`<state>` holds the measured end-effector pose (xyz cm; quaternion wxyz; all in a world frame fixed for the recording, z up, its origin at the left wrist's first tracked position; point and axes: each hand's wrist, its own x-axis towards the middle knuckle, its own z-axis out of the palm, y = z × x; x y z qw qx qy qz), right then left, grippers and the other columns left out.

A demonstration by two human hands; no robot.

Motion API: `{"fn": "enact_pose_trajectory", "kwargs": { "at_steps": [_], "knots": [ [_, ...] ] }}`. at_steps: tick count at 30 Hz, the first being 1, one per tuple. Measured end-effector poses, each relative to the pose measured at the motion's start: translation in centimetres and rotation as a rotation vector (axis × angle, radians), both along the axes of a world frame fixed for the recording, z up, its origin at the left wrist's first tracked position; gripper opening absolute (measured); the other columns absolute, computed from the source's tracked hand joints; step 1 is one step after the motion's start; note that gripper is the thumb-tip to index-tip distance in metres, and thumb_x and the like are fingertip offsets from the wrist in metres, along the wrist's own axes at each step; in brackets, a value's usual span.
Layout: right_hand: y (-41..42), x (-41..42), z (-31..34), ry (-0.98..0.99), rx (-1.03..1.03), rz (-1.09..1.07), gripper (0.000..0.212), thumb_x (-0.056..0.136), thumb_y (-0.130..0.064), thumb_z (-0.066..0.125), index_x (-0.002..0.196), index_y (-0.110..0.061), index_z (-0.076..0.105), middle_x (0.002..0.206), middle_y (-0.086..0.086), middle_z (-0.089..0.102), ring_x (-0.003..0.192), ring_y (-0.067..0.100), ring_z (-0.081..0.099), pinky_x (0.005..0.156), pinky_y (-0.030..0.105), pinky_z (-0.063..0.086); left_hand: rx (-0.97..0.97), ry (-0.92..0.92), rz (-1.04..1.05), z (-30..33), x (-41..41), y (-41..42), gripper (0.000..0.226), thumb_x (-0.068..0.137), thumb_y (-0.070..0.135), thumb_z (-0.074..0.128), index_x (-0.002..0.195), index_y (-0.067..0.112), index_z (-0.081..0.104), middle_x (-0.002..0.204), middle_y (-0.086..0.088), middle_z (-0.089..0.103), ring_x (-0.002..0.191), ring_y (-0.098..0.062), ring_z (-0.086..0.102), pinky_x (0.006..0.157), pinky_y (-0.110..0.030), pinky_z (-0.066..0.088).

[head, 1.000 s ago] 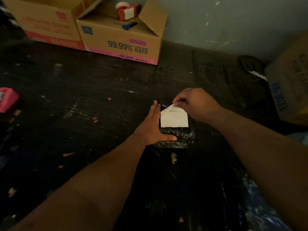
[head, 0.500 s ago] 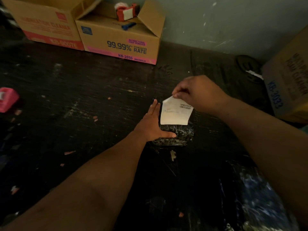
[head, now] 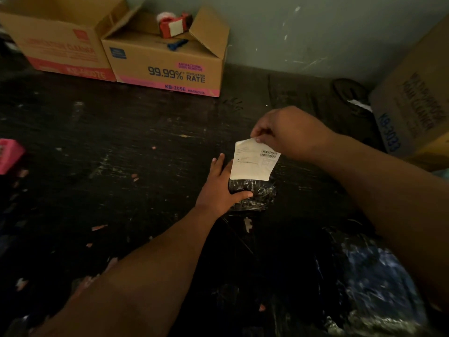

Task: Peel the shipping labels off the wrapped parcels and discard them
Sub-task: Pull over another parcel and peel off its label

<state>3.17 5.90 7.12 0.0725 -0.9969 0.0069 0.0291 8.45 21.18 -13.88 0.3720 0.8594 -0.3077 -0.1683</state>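
A small parcel [head: 255,194] wrapped in shiny black plastic lies on the dark floor in the middle of the view. My left hand [head: 217,188] presses flat against its left side, thumb laid across its front. A white shipping label [head: 252,161] with a barcode stands lifted above the parcel, its lower edge still at the wrap. My right hand [head: 284,132] pinches the label's top corner between thumb and fingers.
Two open cardboard boxes [head: 167,62] stand against the back wall, a red tape dispenser [head: 175,25] in the nearer one. Another carton [head: 418,103] sits at the right edge. A pink object [head: 9,155] lies far left. More plastic-wrapped goods [head: 371,283] lie at lower right.
My right hand has pulled the label up and back off the parcel, so its printed face now shows. My left hand has stayed pressed on the parcel.
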Motion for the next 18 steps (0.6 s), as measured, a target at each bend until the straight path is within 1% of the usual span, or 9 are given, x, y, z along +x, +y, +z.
{"fn": "enact_pose_trajectory", "kwargs": {
  "at_steps": [2,4,8,11,14,18],
  "knots": [
    [0.1,-0.2,0.7,-0.038,-0.004,-0.008,0.021,0.094,-0.021,0.059,0.111,-0.022,0.071,0.109,-0.002,0.068,0.091,0.009,0.058,0.082,0.028,0.045,0.007,0.025,0.01,-0.2,-0.1,0.0,0.107,0.077,0.057,0.079,0.161,0.029,0.018,0.168,0.01,-0.009,0.154,-0.014,-0.011,0.122,-0.046,0.017],
    [0.0,-0.1,2.1,-0.109,0.022,-0.038,0.021,0.094,-0.02,0.059,0.112,-0.022,0.07,0.11,-0.001,0.068,0.09,0.007,0.055,0.082,0.025,0.042,0.033,0.038,0.01,0.0,-0.1,0.0,0.109,0.077,0.058,0.078,0.161,0.027,0.016,0.168,0.012,-0.011,0.154,-0.013,-0.011,0.122,-0.042,0.015],
    [-0.4,-0.1,4.8,-0.159,0.003,-0.046,0.022,0.093,-0.02,0.061,0.112,-0.022,0.071,0.109,0.0,0.07,0.086,0.006,0.055,0.079,0.024,0.042,0.056,0.053,0.011,0.5,-0.2,0.0,0.109,0.078,0.058,0.078,0.161,0.026,0.015,0.167,0.012,-0.013,0.153,-0.012,-0.011,0.122,-0.038,0.014],
    [-1.0,-0.6,5.6,-0.175,-0.011,-0.052,0.021,0.093,-0.021,0.062,0.112,-0.022,0.07,0.109,0.0,0.071,0.087,0.007,0.056,0.079,0.025,0.042,0.116,0.037,-0.004,1.2,-0.2,0.0,0.11,0.078,0.06,0.077,0.161,0.025,0.014,0.168,0.01,-0.014,0.154,-0.015,-0.011,0.123,-0.041,0.014],
    [-1.9,-1.3,5.6,-0.183,-0.034,-0.088,0.025,0.091,-0.021,0.064,0.116,-0.02,0.069,0.111,0.002,0.07,0.087,0.009,0.054,0.078,0.026,0.04,0.186,-0.005,-0.024,1.9,0.0,-0.1,0.112,0.077,0.063,0.075,0.161,0.024,0.013,0.168,0.006,-0.012,0.154,-0.018,-0.014,0.124,-0.045,0.014],
    [-3.3,-2.2,4.6,-0.182,-0.051,-0.171,0.03,0.086,-0.026,0.069,0.116,-0.021,0.066,0.116,0.005,0.064,0.095,0.017,0.056,0.08,0.029,0.041,0.231,-0.018,-0.032,2.2,-0.1,-0.3,0.112,0.079,0.061,0.075,0.161,0.023,0.011,0.168,0.004,-0.014,0.153,-0.018,-0.018,0.124,-0.048,0.014]
  ]
}}
